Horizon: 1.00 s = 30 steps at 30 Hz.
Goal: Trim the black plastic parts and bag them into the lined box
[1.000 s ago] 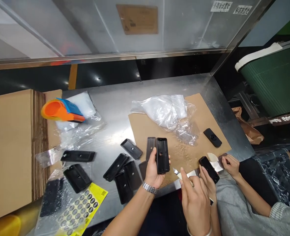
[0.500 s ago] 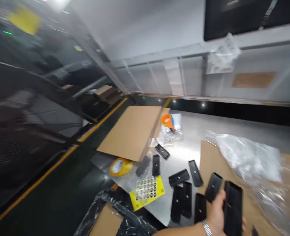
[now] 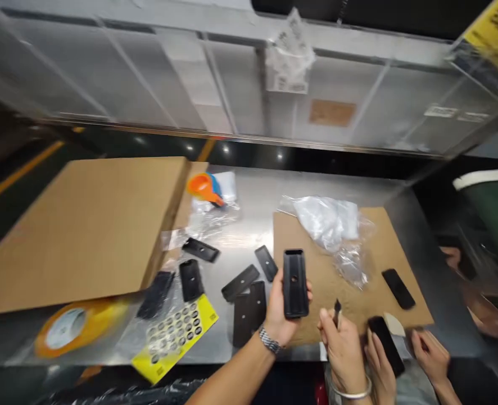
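1. left hand is wrapped around a black plastic tray, holding it upright with the hollow side facing the camera, just over the near-left corner of the cardboard sheet
2. right hand sits just right of that tray, fingers pinched on a small dark tool that pokes up between them; too blurry to say what the tool is
3. more loose black trays lie on the steel bench just left of the cardboard sheet, some flat, some overlapping
4. a crumpled clear plastic bag sits on the far part of the cardboard sheet, and one flat black piece lies near its right edge
5. a second person's hands are at the near-right corner of the sheet, one of them holding another black piece
6. left of the loose trays: a yellow sticker sheet with dark round dots, a yellow tape roll and a big cardboard box
7. an orange and blue thing rests on plastic wrap beyond the box's right corner
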Each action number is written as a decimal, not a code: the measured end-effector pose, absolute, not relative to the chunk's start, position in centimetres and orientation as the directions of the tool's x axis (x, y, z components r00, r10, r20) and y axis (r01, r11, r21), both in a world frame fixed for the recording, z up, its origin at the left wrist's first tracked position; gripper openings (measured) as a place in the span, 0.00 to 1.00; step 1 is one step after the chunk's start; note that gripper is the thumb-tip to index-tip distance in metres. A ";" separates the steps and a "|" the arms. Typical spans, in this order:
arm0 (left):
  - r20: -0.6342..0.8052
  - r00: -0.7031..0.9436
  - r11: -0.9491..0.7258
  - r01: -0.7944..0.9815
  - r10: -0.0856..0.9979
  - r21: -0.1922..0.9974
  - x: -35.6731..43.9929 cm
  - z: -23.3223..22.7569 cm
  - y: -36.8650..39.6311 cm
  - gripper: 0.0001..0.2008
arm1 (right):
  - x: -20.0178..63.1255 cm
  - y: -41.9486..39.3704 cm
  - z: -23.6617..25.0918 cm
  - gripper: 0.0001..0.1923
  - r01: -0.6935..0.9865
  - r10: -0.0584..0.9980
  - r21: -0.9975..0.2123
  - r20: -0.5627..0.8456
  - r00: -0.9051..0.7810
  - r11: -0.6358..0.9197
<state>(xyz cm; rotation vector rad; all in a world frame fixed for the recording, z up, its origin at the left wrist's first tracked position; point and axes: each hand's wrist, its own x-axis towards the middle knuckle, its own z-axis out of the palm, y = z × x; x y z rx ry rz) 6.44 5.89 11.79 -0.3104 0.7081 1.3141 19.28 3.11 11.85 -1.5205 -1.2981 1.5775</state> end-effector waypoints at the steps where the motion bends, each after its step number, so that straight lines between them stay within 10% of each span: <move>1: -0.619 0.090 0.263 -0.945 0.780 0.194 6.4 12.1 5.9 0.20 | 19.1 2.9 11.9 0.18 0.191 0.902 -0.903 -0.412 -0.130 -0.385; 11: -0.618 0.119 0.355 -0.894 0.777 0.275 8.8 12.2 5.5 0.21 | 20.1 0.0 13.5 0.17 -0.008 0.854 -0.854 -0.520 -0.012 -0.520; 19: -0.616 0.063 0.367 -0.848 0.785 0.382 10.0 11.7 5.6 0.22 | 20.0 -2.1 14.6 0.19 0.376 0.847 -0.834 -0.496 -0.193 -0.403; 30: -0.631 0.089 0.401 -0.838 0.770 0.371 9.9 11.5 5.6 0.25 | 18.4 -2.4 15.0 0.21 0.438 0.756 -0.757 -0.614 -0.226 -0.484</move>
